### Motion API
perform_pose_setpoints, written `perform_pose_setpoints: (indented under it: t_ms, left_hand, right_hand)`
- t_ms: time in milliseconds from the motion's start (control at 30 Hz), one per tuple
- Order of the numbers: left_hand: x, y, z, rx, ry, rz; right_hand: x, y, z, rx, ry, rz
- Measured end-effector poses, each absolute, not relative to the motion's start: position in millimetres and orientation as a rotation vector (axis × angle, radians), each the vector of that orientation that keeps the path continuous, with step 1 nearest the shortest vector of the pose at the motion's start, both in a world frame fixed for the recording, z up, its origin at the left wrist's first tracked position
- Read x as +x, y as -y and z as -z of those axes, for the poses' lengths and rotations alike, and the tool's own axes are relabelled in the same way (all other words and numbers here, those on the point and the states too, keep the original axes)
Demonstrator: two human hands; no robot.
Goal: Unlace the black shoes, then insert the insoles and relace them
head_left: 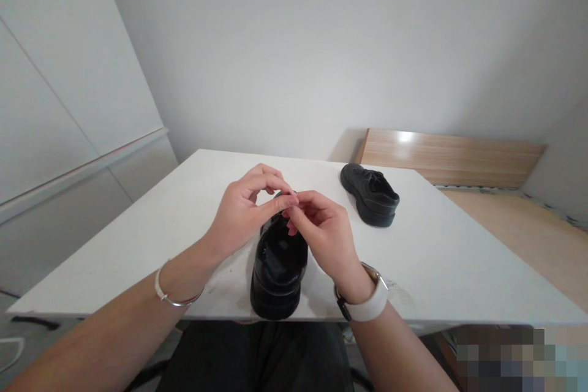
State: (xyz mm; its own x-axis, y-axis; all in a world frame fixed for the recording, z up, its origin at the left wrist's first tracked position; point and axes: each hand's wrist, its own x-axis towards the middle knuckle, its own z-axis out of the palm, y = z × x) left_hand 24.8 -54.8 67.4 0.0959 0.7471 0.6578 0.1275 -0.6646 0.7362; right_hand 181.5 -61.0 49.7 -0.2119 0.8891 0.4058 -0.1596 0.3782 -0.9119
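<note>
A black shoe (278,269) stands on the white table (184,208) near its front edge, heel toward me. Over its front part, my left hand (250,202) is closed in a pinch, thumb and index fingertips together. My right hand (321,223) meets it there, its fingers also pinched. Anything between the fingertips is too small to make out. The hands hide much of the shoe's laces and toe. A second black shoe (371,196), with laces, rests farther back on the right, touched by neither hand.
A wooden headboard (450,156) and a pale bed-like surface (509,226) lie beyond the table's right side. A grey wall (312,43) rises behind the table, and white panels (68,92) stand at the left.
</note>
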Motion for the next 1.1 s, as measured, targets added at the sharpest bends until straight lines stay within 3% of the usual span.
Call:
perform_pose_setpoints:
  t_ms: [233, 600, 1100]
  left_hand:
    - [16, 54, -45, 1.834, -0.948, -1.207]
    - [15, 57, -32, 1.51, -1.022, -1.271]
    - [21, 65, -47, 2.131, -1.052, -1.167]
  right_hand:
    - [183, 59, -45, -0.717, 1.374, -1.126]
    - [211, 42, -15, -0.707, 1.07, -1.131]
    - [193, 71, -49, -0.625, 1.791, -0.464]
